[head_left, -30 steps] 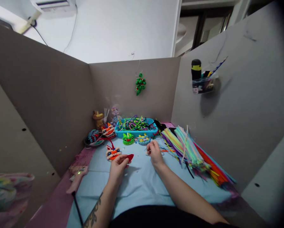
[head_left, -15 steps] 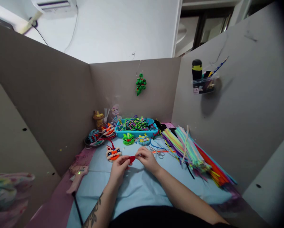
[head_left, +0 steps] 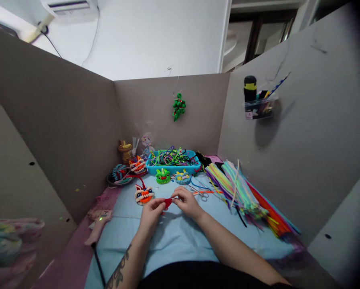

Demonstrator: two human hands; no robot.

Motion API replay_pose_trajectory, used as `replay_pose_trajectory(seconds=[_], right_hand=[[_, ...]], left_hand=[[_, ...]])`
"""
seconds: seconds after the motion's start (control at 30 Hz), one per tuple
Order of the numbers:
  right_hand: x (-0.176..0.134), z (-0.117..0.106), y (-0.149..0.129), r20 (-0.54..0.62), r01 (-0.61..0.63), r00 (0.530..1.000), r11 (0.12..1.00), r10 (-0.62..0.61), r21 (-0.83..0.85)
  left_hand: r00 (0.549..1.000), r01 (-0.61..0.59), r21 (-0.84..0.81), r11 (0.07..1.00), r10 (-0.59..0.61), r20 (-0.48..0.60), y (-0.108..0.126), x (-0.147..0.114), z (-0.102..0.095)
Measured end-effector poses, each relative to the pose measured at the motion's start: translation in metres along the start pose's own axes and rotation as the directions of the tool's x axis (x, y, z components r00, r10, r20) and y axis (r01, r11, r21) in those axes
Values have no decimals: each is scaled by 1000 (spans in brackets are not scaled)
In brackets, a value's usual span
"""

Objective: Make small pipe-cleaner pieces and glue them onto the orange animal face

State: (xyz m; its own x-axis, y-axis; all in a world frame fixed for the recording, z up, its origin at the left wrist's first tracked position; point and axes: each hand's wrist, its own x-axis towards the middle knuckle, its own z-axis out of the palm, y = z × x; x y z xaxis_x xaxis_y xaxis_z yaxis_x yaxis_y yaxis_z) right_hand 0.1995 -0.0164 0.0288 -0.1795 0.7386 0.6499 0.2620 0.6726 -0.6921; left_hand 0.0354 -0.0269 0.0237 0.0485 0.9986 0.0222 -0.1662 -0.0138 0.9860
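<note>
My left hand (head_left: 151, 212) pinches a small red fuzzy piece (head_left: 168, 203), which looks like pipe cleaner, between thumb and fingers. At the right edge of that piece, my right hand (head_left: 188, 204) has its fingertips pressed together; whatever lies between them is too small to make out. Just beyond my left hand lies an orange and cream animal head (head_left: 144, 195) with a red cord. A green animal head (head_left: 162, 176) and a pale blue and yellow one (head_left: 183, 177) sit farther back. Scissors (head_left: 203, 196) lie to the right of my right hand.
A blue tray (head_left: 172, 170) of cut pipe cleaners stands at the back. Bundled pipe cleaners (head_left: 243, 192) cover the right side. A pink glue gun (head_left: 98, 228) with a black cord lies at left. Grey panels (head_left: 170, 128) enclose the table on three sides.
Hardly anything differs. Both hands stay in place, with the red piece turned very slightly between them.
</note>
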Motion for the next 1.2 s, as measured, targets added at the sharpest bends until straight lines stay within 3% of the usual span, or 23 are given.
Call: replay_pose_trajectory(seconds=[0.7,1.2], right_hand=[[0,-3,4,17,0,1000,999,-1,33],[-1,-1,0,-33,24,999,998,-22,61]], left_hand=[[996,-30,0,1000,30,81,2,-4,-1],[998,-48,-112,993,53,46,-7,2,-4]])
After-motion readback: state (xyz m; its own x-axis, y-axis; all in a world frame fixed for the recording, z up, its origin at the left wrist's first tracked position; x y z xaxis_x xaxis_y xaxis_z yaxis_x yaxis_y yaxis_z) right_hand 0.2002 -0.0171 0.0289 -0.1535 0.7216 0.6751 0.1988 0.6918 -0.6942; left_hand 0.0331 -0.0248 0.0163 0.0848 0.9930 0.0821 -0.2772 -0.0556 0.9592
